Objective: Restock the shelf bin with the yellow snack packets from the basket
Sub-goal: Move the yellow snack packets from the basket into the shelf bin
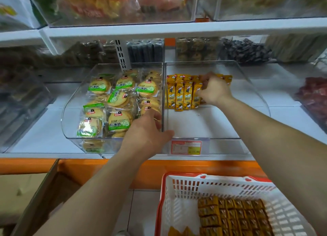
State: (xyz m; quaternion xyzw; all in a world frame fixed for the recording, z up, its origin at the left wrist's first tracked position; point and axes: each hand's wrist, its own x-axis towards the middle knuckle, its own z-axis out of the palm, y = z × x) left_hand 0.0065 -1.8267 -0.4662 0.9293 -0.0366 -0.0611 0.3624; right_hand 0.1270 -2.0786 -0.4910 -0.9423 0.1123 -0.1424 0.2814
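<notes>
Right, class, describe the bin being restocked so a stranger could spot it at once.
Find the white shelf with the orange front edge, above the basket. Of the two clear bins side by side, take the right bin, with the red price tag. Unlike its neighbour, full of round biscuits, it is mostly bare, with yellow snack packets only at the back.

Shelf bin (203,122) front floor free; yellow packets (184,94) fill back-left (upper shelf (177,29) overhangs).

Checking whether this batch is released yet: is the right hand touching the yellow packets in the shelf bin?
Touching. The head view shows the right hand with its fingers curled over the yellow packets in the shelf bin.
</notes>
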